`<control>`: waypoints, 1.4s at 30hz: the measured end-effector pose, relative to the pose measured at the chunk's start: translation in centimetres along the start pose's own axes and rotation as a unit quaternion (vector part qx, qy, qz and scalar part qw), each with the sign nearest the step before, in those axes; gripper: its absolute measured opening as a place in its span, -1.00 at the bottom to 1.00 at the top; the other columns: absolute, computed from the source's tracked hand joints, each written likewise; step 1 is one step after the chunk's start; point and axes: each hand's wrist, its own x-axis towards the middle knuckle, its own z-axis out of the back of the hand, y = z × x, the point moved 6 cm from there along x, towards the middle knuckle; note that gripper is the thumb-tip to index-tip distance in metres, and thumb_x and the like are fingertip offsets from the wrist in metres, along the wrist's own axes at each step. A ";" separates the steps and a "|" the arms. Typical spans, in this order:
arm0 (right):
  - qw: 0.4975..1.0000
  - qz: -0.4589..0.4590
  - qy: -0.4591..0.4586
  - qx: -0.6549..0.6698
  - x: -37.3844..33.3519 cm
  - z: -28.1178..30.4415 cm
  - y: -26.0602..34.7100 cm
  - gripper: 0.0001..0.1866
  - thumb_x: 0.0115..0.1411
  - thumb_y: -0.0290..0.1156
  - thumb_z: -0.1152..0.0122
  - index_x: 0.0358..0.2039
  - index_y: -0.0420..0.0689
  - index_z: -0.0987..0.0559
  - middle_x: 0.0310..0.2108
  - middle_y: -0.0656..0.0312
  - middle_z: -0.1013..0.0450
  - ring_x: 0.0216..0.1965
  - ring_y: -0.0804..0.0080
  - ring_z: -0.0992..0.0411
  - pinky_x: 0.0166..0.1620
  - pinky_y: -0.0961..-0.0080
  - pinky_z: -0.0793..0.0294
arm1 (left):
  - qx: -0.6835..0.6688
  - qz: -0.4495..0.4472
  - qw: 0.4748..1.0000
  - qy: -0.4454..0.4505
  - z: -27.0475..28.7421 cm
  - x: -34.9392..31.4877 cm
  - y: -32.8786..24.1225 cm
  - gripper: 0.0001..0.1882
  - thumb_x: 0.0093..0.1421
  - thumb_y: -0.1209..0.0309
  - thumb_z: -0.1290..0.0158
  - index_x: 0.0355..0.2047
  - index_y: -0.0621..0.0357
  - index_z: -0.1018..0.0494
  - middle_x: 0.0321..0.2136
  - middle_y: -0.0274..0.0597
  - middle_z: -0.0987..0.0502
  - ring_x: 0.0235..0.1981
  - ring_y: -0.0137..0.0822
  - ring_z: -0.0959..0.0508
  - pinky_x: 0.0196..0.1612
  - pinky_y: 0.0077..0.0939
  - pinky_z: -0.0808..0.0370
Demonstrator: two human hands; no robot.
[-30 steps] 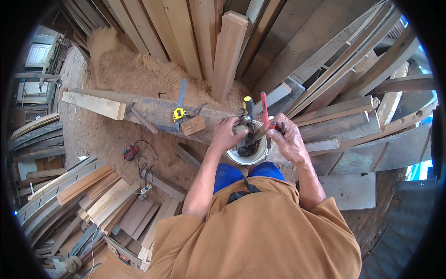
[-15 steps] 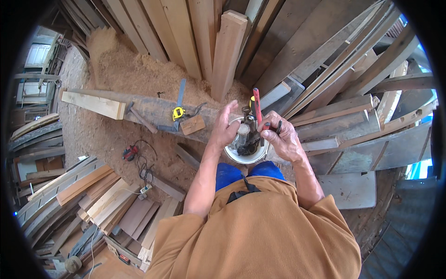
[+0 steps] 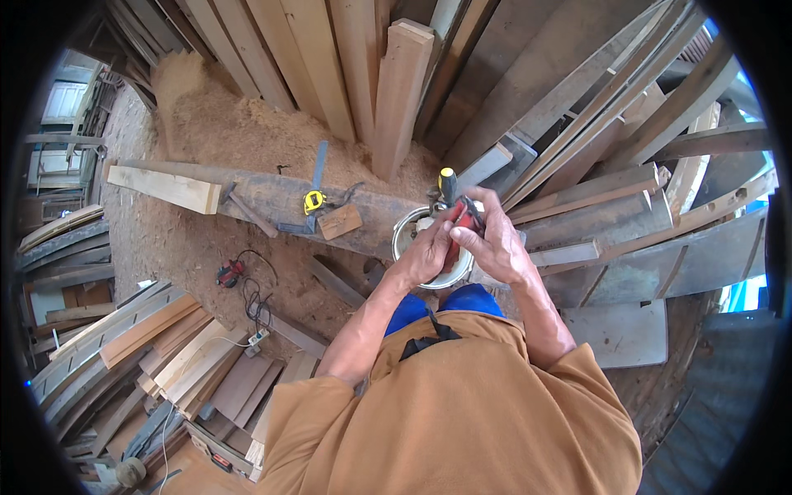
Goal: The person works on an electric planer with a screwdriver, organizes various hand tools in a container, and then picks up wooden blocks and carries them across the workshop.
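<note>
Head view shows the red tool clamped in the right fingers, left fingers against it, their grip unclear.

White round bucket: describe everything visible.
The white round bucket, apparently plastic, is open-topped and upright, beyond the blue-clad knees. The bare left hand and right hand cover much of its mouth; a yellow and black tool handle rises at its far side. Its base is hidden, contact with the hands unclear.

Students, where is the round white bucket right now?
In the head view, the round white bucket is just right of centre, partly hidden by the person's bare left hand and right hand, just beyond the blue-trousered knees.
</note>
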 end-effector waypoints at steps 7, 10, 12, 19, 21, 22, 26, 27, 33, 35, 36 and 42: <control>0.990 -0.046 0.128 -0.028 -1.6 -0.3 -2.5 -0.70 0.19 -0.33 -0.30 -0.14 -0.22 -0.52 -0.38 0.18 -0.48 -0.32 0.38 -0.44 -0.19 0.38 -0.45 | 0.002 -0.112 0.993 -0.035 -0.5 -1.7 0.8 -0.50 0.50 0.03 0.23 0.16 0.17 -0.37 -0.25 -0.09 -0.58 -0.25 -0.24 -0.61 -0.15 -0.29 -0.52; 0.990 -0.044 0.087 -0.101 -2.9 -0.1 -4.1 -0.70 0.14 -0.40 -0.27 -0.14 -0.24 -0.51 -0.40 0.03 -0.54 -0.31 0.14 -0.56 -0.16 0.24 -0.50 | 0.119 0.039 0.985 -0.116 3.7 -3.1 1.4 -0.73 0.46 0.28 0.08 -0.16 0.26 -0.47 -0.27 -0.11 -0.62 -0.18 -0.27 -0.63 -0.11 -0.32 -0.53; 0.995 -0.020 0.071 -0.062 -3.1 0.0 -4.7 -0.71 0.11 -0.42 -0.27 -0.15 -0.22 -0.51 -0.40 -0.04 -0.58 -0.29 -0.02 -0.58 -0.16 0.17 -0.51 | 0.259 0.052 0.964 -0.038 3.8 -2.9 0.9 -0.84 0.32 0.41 0.00 -0.22 0.25 -0.49 -0.34 0.16 -0.63 -0.28 0.15 -0.66 -0.23 -0.06 -0.55; 0.983 -0.064 0.024 -0.169 -4.6 3.1 -2.6 -0.68 0.03 -0.47 -0.26 -0.16 -0.19 -0.51 -0.42 -0.08 -0.55 -0.32 -0.09 -0.56 -0.20 0.15 -0.49 | 0.440 0.155 0.859 0.211 -3.2 -0.4 8.5 -0.80 0.12 0.59 -0.02 -0.26 0.35 -0.57 -0.29 0.21 -0.64 -0.17 0.17 -0.65 -0.15 -0.02 -0.59; 0.985 -0.068 0.015 -0.157 -4.6 3.9 -2.9 -0.67 0.02 -0.47 -0.27 -0.15 -0.19 -0.50 -0.49 0.00 -0.48 -0.40 0.02 -0.48 -0.25 0.20 -0.45 | 0.445 0.151 0.862 0.188 -4.1 0.6 12.4 -0.81 0.14 0.54 -0.01 -0.32 0.33 -0.60 -0.28 0.20 -0.64 -0.16 0.15 -0.66 -0.13 -0.04 -0.61; 0.987 -0.072 0.008 -0.143 -4.7 4.3 -3.0 -0.65 0.02 -0.47 -0.28 -0.15 -0.20 -0.49 -0.56 0.08 -0.41 -0.48 0.13 -0.41 -0.29 0.25 -0.41 | 0.446 0.149 0.862 0.192 -4.7 0.6 14.1 -0.81 0.14 0.54 -0.01 -0.32 0.33 -0.60 -0.28 0.20 -0.64 -0.16 0.15 -0.66 -0.13 -0.04 -0.61; 0.990 -0.089 0.004 -0.111 -4.9 5.0 -3.5 -0.67 0.02 -0.47 -0.28 -0.16 -0.20 -0.49 -0.58 0.13 -0.37 -0.51 0.22 -0.35 -0.32 0.32 -0.39 | 0.441 0.134 0.880 0.114 -5.2 0.7 16.5 -0.77 0.14 0.42 0.00 -0.39 0.26 -0.63 -0.31 0.18 -0.64 -0.21 0.12 -0.66 -0.14 -0.03 -0.61; 0.987 -0.107 0.014 -0.123 -4.9 5.0 -3.8 -0.66 0.02 -0.47 -0.25 -0.15 -0.20 -0.49 -0.51 0.05 -0.46 -0.42 0.10 -0.45 -0.25 0.24 -0.43 | 0.444 0.130 0.882 0.096 -5.1 0.8 16.4 -0.76 0.14 0.39 0.00 -0.39 0.24 -0.64 -0.33 0.17 -0.64 -0.23 0.12 -0.67 -0.14 -0.03 -0.60; 0.989 -0.084 0.027 -0.116 -4.7 3.7 -4.2 -0.63 0.02 -0.44 -0.28 -0.13 -0.20 -0.48 -0.54 0.06 -0.44 -0.45 0.08 -0.46 -0.28 0.22 -0.43 | 0.442 0.101 0.888 0.081 -5.4 0.7 16.7 -0.78 0.12 0.37 -0.02 -0.41 0.19 -0.63 -0.40 0.11 -0.64 -0.27 0.09 -0.67 -0.15 -0.03 -0.61; 0.988 -0.090 0.043 -0.115 -4.5 3.0 -3.8 -0.62 0.01 -0.43 -0.28 -0.12 -0.20 -0.47 -0.52 0.03 -0.45 -0.42 0.03 -0.48 -0.26 0.19 -0.44 | 0.430 0.095 0.895 0.076 -5.1 0.6 17.3 -0.78 0.12 0.37 -0.02 -0.41 0.18 -0.63 -0.41 0.10 -0.64 -0.27 0.09 -0.67 -0.16 -0.02 -0.60; 0.988 -0.079 0.043 -0.126 -4.5 2.9 -3.6 -0.61 0.01 -0.43 -0.28 -0.12 -0.20 -0.47 -0.50 0.01 -0.46 -0.39 -0.01 -0.48 -0.23 0.17 -0.44 | 0.416 0.087 0.902 0.080 -5.3 0.7 17.2 -0.79 0.12 0.36 -0.03 -0.42 0.18 -0.63 -0.42 0.10 -0.64 -0.27 0.09 -0.67 -0.17 -0.02 -0.60; 0.984 -0.075 0.054 -0.151 -4.2 2.3 -3.2 -0.59 0.00 -0.41 -0.28 -0.12 -0.22 -0.47 -0.45 -0.03 -0.49 -0.33 -0.05 -0.49 -0.18 0.15 -0.45 | 0.393 0.093 0.914 0.028 -5.1 0.4 16.0 -0.79 0.13 0.37 0.00 -0.40 0.13 -0.63 -0.41 0.14 -0.63 -0.24 0.13 -0.66 -0.16 -0.02 -0.60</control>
